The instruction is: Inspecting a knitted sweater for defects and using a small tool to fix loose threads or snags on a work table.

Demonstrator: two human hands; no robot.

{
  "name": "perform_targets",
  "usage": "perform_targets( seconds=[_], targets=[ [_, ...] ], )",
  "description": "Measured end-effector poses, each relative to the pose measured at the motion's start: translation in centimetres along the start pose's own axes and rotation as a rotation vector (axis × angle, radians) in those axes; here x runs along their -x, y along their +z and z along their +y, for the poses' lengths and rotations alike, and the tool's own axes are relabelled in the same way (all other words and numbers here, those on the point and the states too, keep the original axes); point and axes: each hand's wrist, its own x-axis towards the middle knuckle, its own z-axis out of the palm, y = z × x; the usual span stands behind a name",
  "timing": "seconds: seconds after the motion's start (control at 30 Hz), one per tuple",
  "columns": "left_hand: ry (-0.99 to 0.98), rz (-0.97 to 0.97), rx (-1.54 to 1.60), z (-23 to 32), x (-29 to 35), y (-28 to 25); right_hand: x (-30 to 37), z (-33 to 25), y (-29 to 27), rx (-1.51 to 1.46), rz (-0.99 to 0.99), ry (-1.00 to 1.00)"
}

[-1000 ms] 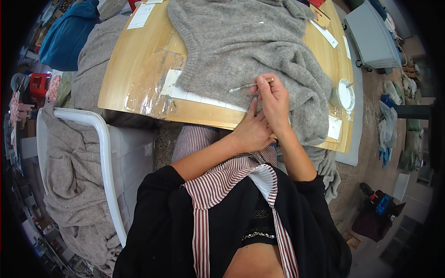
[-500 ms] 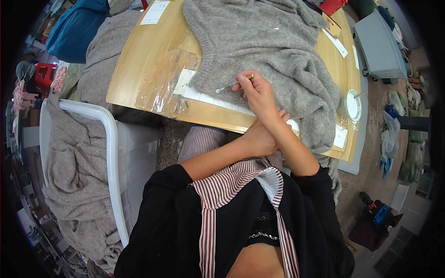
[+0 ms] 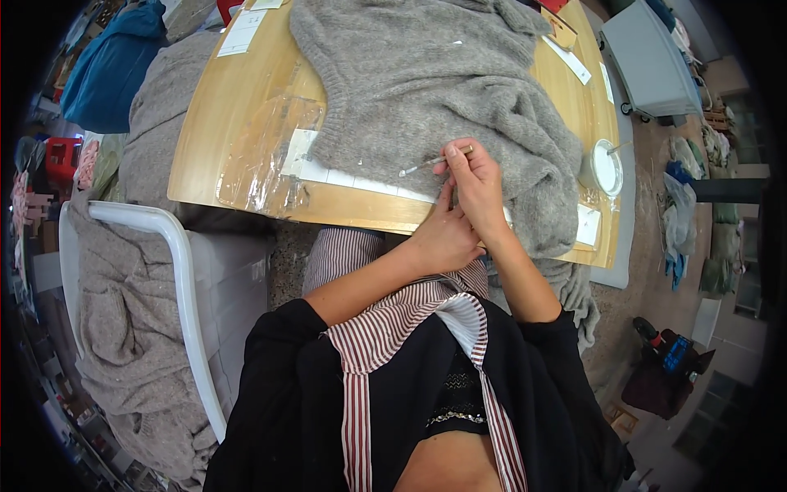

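A grey knit sweater lies spread over the wooden table, its ribbed edge running along a white paper strip. My right hand pinches a thin brush between thumb and fingers. The brush's white-coated tip points left and is at the sweater's lower edge. My left hand crosses beneath the right wrist at the table's near edge. Its visible fingers stretch up toward the sweater edge; the others are hidden behind the right hand. A cup of white liquid stands at the right with a stick in it.
White paper pieces and clear plastic film lie on the table. A white bin of grey knitwear stands left. Beyond it sits a blue bag. A grey wheeled bin is at the far right.
My right hand and the brush have moved right along the sweater's edge. My left hand's fingers, earlier right of the right wrist, now show on its left. The whole view has shifted slightly.
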Motion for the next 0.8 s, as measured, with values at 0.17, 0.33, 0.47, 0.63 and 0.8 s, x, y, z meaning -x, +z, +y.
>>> perform_targets(
  seconds=[0.17,0.33,0.47,0.63,0.8],
  targets=[
    [-0.002,-0.044,-0.012,-0.1,0.1,-0.2,-0.2,0.0,0.1,-0.002,0.072,-0.083],
    [-0.027,-0.079,-0.023,0.5,0.1,-0.7,0.4,-1.7,-1.7,-0.179,0.101,-0.063],
    [-0.083,-0.056,0.094,0.3,-0.7,-3.4,1.9,-4.0,-7.0,-0.278,0.368,-0.053],
    [-0.094,0.220,0.013,-11.8,-7.5,-12.6,3.3,-5.3,-19.4,-0.016,0.856,-0.319],
    [-0.330,0.474,-0.482,-31.0,-14.8,-19.4,2.0,-2.7,-27.6,0.487,1.040,-0.478]
  ],
)
